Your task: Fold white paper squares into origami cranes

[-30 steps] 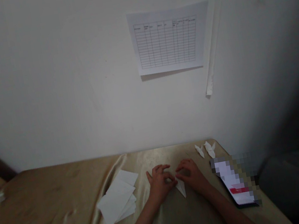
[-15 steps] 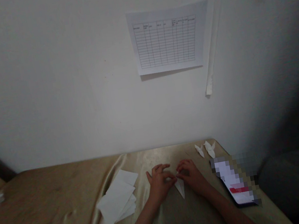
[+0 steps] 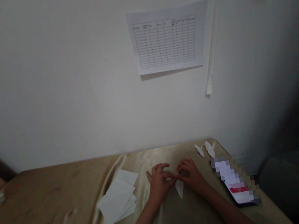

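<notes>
A small white folded paper (image 3: 180,190) lies between my hands, its narrow point turned toward me. My left hand (image 3: 161,181) pinches its upper end from the left, thumb and index finger together, the other fingers spread loosely. From the right, my right hand (image 3: 190,174) grips the same upper end between thumb and curled fingers. The fingertips of both hands meet there and hide the top of the fold. To the left lies a fanned pile of white paper sheets (image 3: 118,198).
Two small folded paper figures (image 3: 210,149) lie at the table's back right corner. Nearer stands a phone (image 3: 238,189) with a lit screen, partly pixelated. A satin cloth (image 3: 53,206) covers the table, which meets a wall bearing a printed table sheet (image 3: 167,41).
The lower tip of the folded paper has swung slightly left. Both hands hold nearly the same place, with the right fingers shifted a little at the upper end.
</notes>
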`<state>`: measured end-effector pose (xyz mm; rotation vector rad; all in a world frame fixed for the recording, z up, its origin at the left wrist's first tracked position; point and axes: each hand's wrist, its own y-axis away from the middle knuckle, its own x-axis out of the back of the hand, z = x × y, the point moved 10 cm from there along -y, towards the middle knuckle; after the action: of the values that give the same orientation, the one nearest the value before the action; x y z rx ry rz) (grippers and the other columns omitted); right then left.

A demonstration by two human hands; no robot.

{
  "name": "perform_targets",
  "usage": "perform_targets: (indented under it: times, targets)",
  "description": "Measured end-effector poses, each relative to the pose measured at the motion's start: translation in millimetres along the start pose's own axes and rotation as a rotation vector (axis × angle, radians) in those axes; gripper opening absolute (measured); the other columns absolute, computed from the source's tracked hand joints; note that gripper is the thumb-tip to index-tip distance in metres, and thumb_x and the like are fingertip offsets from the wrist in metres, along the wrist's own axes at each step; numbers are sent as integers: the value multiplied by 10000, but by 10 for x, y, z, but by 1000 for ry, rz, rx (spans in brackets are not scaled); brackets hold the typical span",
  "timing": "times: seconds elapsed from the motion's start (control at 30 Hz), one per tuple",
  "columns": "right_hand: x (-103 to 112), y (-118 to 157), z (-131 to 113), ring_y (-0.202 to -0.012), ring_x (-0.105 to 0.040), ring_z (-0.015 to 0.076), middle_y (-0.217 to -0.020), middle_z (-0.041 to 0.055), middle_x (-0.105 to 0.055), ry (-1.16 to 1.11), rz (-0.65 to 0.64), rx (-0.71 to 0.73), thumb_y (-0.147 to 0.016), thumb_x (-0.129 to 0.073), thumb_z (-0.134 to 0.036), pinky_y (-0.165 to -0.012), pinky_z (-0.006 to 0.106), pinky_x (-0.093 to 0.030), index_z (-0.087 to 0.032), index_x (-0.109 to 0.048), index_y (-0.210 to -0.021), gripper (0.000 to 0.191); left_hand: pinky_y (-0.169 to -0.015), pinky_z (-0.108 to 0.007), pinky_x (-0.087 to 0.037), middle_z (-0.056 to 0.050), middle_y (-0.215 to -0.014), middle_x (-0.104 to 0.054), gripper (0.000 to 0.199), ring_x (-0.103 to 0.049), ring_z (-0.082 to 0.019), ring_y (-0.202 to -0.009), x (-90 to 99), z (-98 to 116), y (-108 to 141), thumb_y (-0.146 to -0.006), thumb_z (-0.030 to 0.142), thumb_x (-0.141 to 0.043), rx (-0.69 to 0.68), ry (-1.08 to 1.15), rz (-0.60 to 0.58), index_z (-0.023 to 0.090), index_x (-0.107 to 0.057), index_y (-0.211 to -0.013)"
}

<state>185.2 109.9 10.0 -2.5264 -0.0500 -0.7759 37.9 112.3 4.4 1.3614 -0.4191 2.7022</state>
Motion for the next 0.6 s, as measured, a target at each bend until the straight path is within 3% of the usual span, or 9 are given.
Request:
perform_targets:
  times: [0.37, 0.6]
  targets:
    - [-33, -5, 5, -1065, -507, 224, -958, 27, -632, 105, -51, -30, -864, -664, -340, -972, 365, -372, -238, -656, -806, 118, -1142, -708, -38, 32, -1351, -613, 31, -409, -288, -1327, 53, 49, 6, -783, 396, -758, -2, 15, 12, 392, -785, -797]
    - [22, 14, -44, -1073, -507, 222, -991, 41, -639, 148, -9, 11, -937, -570, -354, -987, 377, -375, -255, -702, -864, 181, -1133, -725, -50, 43, -1340, -613, 67, -418, -300, -1324, 58, 49, 18, -764, 314, -766, -6, -4, 17, 379, -779, -755]
